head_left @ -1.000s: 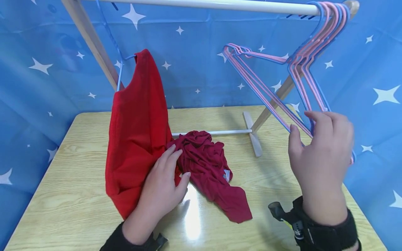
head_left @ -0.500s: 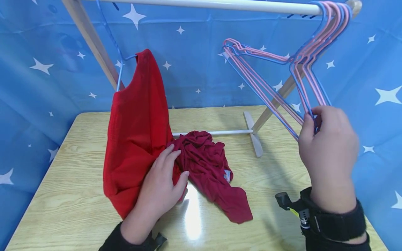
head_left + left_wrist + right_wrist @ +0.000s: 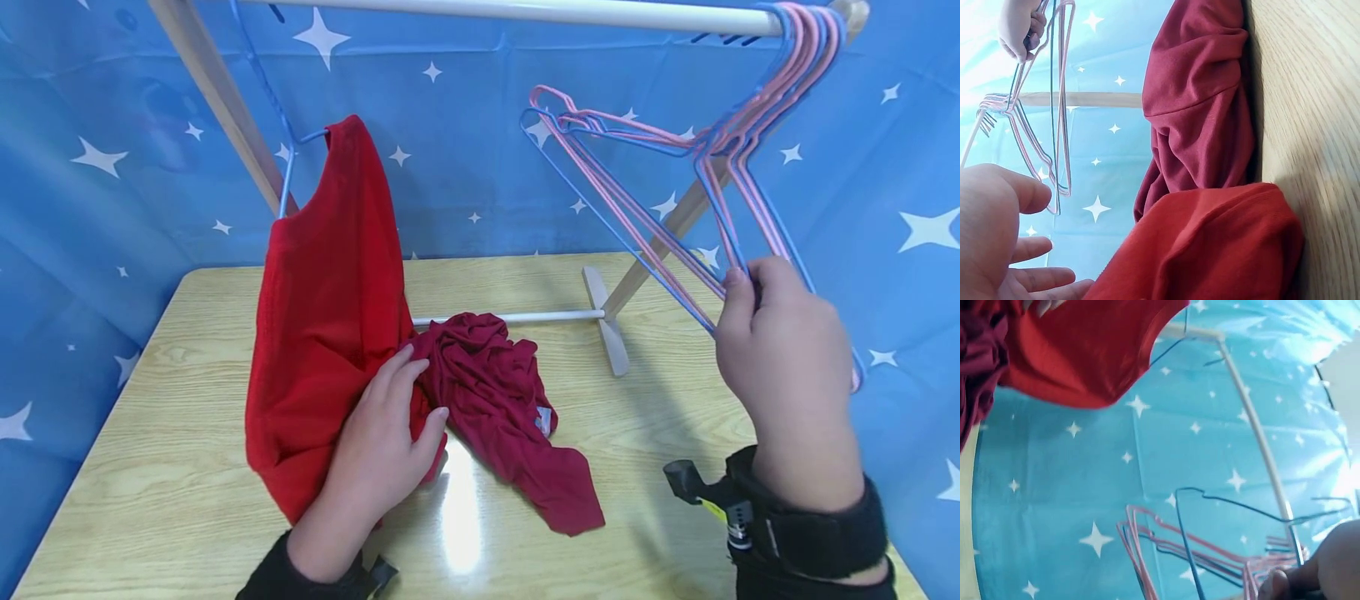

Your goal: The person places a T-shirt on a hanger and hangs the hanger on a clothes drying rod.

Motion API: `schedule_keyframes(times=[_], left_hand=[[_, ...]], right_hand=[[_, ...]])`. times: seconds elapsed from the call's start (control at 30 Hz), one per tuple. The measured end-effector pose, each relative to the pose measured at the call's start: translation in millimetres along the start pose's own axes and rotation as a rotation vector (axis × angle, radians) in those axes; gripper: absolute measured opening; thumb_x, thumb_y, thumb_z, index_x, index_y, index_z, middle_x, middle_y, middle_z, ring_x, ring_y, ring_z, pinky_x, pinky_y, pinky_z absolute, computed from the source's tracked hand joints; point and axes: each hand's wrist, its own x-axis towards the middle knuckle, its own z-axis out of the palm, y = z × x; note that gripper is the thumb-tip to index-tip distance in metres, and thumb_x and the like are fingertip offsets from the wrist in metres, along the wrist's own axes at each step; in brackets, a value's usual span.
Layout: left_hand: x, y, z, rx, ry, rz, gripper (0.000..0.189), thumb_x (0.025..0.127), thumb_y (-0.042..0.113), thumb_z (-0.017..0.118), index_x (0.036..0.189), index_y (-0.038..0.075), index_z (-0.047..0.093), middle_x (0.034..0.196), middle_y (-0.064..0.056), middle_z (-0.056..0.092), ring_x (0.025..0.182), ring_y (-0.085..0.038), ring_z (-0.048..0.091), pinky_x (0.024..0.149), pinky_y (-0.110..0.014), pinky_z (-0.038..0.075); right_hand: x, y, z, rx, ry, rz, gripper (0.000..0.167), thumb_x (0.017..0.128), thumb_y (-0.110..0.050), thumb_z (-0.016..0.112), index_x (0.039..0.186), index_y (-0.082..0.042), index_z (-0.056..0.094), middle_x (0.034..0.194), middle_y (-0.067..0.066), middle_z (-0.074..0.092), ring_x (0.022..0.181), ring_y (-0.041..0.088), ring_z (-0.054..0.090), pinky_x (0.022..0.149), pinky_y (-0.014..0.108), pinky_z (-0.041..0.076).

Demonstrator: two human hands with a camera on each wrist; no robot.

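Observation:
A red sleeveless garment (image 3: 322, 333) hangs from a blue hanger (image 3: 288, 167) on the left of the rack. My left hand (image 3: 378, 437) lies against its lower part with fingers extended, fingertips close to a crumpled maroon garment (image 3: 498, 400) on the table. At the right end of the rail hang several pink and blue wire hangers (image 3: 750, 125). My right hand (image 3: 795, 350) pinches the front blue hanger (image 3: 1186, 531) by its lower part between thumb and fingers. In the right wrist view, that hanger stands a little apart from the bunch.
A white rail (image 3: 525, 10) runs across the top, borne by wooden posts (image 3: 217, 100). The rack's low white bar (image 3: 525, 317) and wooden foot (image 3: 606, 321) stand on the wooden table (image 3: 150, 417). A blue star-patterned curtain (image 3: 465, 150) surrounds the table.
My right hand has moved slightly right, from loosely spread fingers at the hangers to pinching the front blue one, whose far end has swung away from the others. The left hand has barely moved.

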Motion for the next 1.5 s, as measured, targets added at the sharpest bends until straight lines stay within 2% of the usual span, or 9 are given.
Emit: schedule_keyframes(times=[0.27, 0.43, 0.53, 0.73, 0.9, 1.07, 1.2, 1.37, 1.5], left_hand=[[0.4, -2.2, 1.3, -0.003, 0.005, -0.007, 0.065, 0.094, 0.024, 0.073, 0.148, 0.001, 0.046, 0.157, -0.018, 0.041, 0.142, -0.034, 0.042, 0.109, -0.055, 0.043], [-0.4, -5.9, 2.5, -0.008, 0.009, -0.016, 0.064, 0.094, 0.024, 0.072, 0.147, 0.0, 0.045, 0.156, -0.018, 0.041, 0.141, -0.035, 0.043, 0.109, -0.055, 0.043], [-1.3, -8.1, 2.7, -0.006, 0.016, -0.018, 0.063, 0.094, 0.023, 0.072, 0.147, 0.001, 0.046, 0.156, -0.018, 0.042, 0.14, -0.035, 0.044, 0.108, -0.055, 0.043], [2.3, -7.0, 1.7, -0.004, 0.024, -0.027, 0.063, 0.094, 0.023, 0.073, 0.146, 0.001, 0.045, 0.156, -0.018, 0.041, 0.139, -0.035, 0.045, 0.108, -0.054, 0.044], [21.7, 8.8, 3.3, -0.026, 0.034, -0.012, 0.063, 0.094, 0.025, 0.071, 0.147, 0.003, 0.046, 0.155, -0.016, 0.042, 0.139, -0.032, 0.046, 0.108, -0.053, 0.044], [47.4, 22.7, 10.6, 0.003, 0.022, 0.017, 0.062, 0.092, 0.027, 0.073, 0.145, 0.004, 0.048, 0.152, -0.016, 0.045, 0.137, -0.033, 0.048, 0.106, -0.053, 0.046], [68.3, 21.2, 14.0, 0.049, -0.01, 0.034, 0.057, 0.092, 0.025, 0.073, 0.14, 0.002, 0.052, 0.145, -0.016, 0.051, 0.134, -0.033, 0.05, 0.108, -0.051, 0.044], [92.5, 10.7, 23.8, 0.189, -0.142, 0.1, 0.044, 0.093, 0.019, 0.071, 0.132, 0.002, 0.06, 0.131, -0.014, 0.061, 0.124, -0.031, 0.056, 0.11, -0.046, 0.041], [110.0, 4.5, 36.5, 0.368, -0.27, 0.179, 0.038, 0.092, 0.012, 0.072, 0.129, 0.012, 0.068, 0.126, -0.008, 0.065, 0.122, -0.027, 0.058, 0.109, -0.044, 0.041]], right_hand=[[-1.2, -1.4, -3.7, 0.071, 0.012, 0.003, 0.04, 0.112, -0.029, 0.037, 0.138, -0.004, 0.055, 0.083, 0.015, 0.056, 0.06, 0.028, 0.044, 0.053, 0.038, 0.032], [-14.3, 1.7, -3.0, 0.274, 0.017, -0.079, 0.027, 0.111, -0.021, 0.042, 0.12, -0.002, 0.058, 0.083, -0.001, 0.057, 0.056, 0.012, 0.04, 0.051, 0.025, 0.031], [-27.4, 4.3, 0.0, 0.405, 0.01, -0.13, 0.02, 0.11, -0.014, 0.045, 0.112, -0.001, 0.059, 0.081, -0.008, 0.058, 0.053, 0.009, 0.038, 0.05, 0.024, 0.03], [-47.1, 8.5, 11.8, 0.619, 0.025, -0.217, 0.018, 0.104, 0.002, 0.046, 0.11, 0.007, 0.062, 0.072, -0.004, 0.052, 0.05, 0.006, 0.036, 0.046, 0.026, 0.028], [-51.1, 10.6, 22.0, 0.768, 0.032, -0.291, 0.017, 0.101, 0.009, 0.045, 0.107, 0.015, 0.06, 0.063, -0.002, 0.042, 0.05, 0.006, 0.033, 0.044, 0.025, 0.025], [-53.2, 9.5, 29.5, 0.754, 0.011, -0.294, 0.015, 0.102, 0.007, 0.048, 0.106, 0.012, 0.062, 0.064, -0.002, 0.043, 0.051, 0.007, 0.035, 0.045, 0.026, 0.027], [-53.5, 8.3, 34.5, 0.731, -0.009, -0.307, 0.015, 0.102, 0.006, 0.049, 0.104, 0.009, 0.063, 0.064, -0.002, 0.044, 0.05, 0.007, 0.035, 0.045, 0.026, 0.028], [-54.6, 7.3, 37.8, 0.737, -0.033, -0.292, 0.016, 0.103, 0.005, 0.048, 0.103, 0.007, 0.064, 0.065, -0.002, 0.045, 0.049, 0.007, 0.036, 0.045, 0.027, 0.028], [-56.3, 6.6, 39.1, 0.721, -0.044, -0.269, 0.017, 0.104, 0.004, 0.049, 0.103, 0.005, 0.065, 0.064, -0.002, 0.045, 0.049, 0.008, 0.036, 0.045, 0.028, 0.028]])
